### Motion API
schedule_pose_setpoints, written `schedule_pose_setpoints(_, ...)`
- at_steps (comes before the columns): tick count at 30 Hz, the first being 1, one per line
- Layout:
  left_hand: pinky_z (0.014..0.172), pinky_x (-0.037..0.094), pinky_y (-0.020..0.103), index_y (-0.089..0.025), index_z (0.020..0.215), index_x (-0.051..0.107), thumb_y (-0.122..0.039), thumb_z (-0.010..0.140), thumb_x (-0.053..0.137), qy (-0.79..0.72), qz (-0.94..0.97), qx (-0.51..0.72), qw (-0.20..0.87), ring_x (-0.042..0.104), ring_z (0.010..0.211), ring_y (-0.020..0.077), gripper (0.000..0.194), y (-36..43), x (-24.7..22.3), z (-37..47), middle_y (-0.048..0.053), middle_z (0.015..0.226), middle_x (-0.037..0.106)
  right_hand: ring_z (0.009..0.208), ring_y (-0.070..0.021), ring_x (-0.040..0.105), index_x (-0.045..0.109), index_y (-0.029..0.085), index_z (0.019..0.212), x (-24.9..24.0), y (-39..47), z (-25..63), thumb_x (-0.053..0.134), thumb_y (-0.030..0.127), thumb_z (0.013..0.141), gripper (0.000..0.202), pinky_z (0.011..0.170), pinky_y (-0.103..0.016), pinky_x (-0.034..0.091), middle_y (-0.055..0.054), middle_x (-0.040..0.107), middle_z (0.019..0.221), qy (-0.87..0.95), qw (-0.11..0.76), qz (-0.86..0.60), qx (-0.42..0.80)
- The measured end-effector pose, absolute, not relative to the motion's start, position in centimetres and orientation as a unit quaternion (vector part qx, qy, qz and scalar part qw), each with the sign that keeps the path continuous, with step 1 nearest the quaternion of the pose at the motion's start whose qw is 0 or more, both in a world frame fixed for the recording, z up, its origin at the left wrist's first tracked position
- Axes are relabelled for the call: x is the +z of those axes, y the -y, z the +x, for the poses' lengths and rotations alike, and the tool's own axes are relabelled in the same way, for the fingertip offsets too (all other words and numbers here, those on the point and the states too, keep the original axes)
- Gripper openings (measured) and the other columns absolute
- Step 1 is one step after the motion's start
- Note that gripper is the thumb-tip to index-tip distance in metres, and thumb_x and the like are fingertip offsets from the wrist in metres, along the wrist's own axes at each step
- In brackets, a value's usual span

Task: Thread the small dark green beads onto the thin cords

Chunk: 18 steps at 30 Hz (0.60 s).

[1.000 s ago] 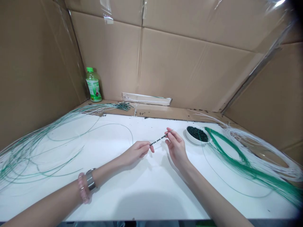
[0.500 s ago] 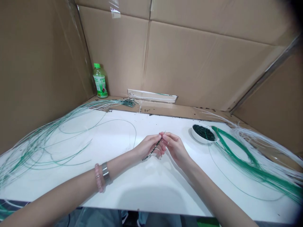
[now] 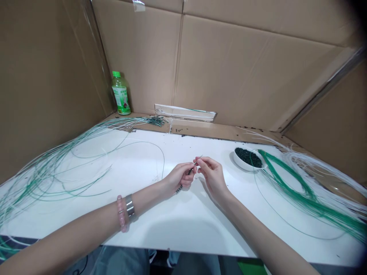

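Note:
Over the middle of the white table [image 3: 137, 225], my left hand [image 3: 182, 177] has its fingers curled round a thin strand of dark beads [image 3: 179, 189]. The strand's lower end pokes out below the palm. My right hand [image 3: 210, 170] pinches the upper end close to the left fingertips, where a fine tip sticks up. Thumb and forefinger of both hands are almost touching. To the right of my hands stands a white bowl [image 3: 243, 164] filled with small dark green beads [image 3: 248, 157].
Green and white strands [image 3: 63, 152] spread over the left side, with dark beaded ends at the back. A green bundle [image 3: 298, 183] and white strands [image 3: 315, 164] lie at right. A green bottle [image 3: 121, 95] stands against the cardboard wall [image 3: 229, 68].
My left fingers have closed round the beaded strand, which was more exposed before. My right hand still pinches near its upper end. The view has tilted slightly.

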<state>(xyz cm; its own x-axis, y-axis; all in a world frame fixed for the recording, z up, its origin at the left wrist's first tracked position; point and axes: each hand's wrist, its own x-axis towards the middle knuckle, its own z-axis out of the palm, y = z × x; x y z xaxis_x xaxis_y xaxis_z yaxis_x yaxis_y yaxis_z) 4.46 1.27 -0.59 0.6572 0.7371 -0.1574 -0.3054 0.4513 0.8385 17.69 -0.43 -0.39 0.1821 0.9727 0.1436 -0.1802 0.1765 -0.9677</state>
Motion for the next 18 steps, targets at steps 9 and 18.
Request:
schedule_pose_setpoints(9, 0.036, 0.011, 0.013, -0.017, 0.064, 0.038, -0.025, 0.091, 0.038, -0.254, 0.399, 0.332, 0.816, 0.006, 0.04, 0.0036, 0.028, -1.23, -0.38, 4.45, -0.011, 0.05, 0.012, 0.073, -0.0157, 0.06, 0.073, 0.02, 0.076, -0.29, 0.94, 17.6, 0.071, 0.025, 0.07, 0.009, 0.06, -0.026, 0.049, -0.004, 0.07, 0.08, 0.522, 0.615, -0.447, 0.387)
schedule_pose_setpoints(18, 0.037, 0.012, 0.012, -0.018, 0.066, 0.037, -0.021, 0.089, 0.039, -0.25, 0.408, 0.341, 0.809, 0.006, 0.04, 0.0036, 0.024, -1.12, -0.04, 4.41, -0.011, 0.05, 0.013, 0.084, -0.0154, 0.06, 0.074, 0.022, 0.07, 0.03, 0.81, 18.11, 0.066, 0.028, 0.076, 0.012, 0.075, -0.028, 0.047, -0.004, 0.068, 0.088, 0.562, 0.581, -0.419, 0.413)
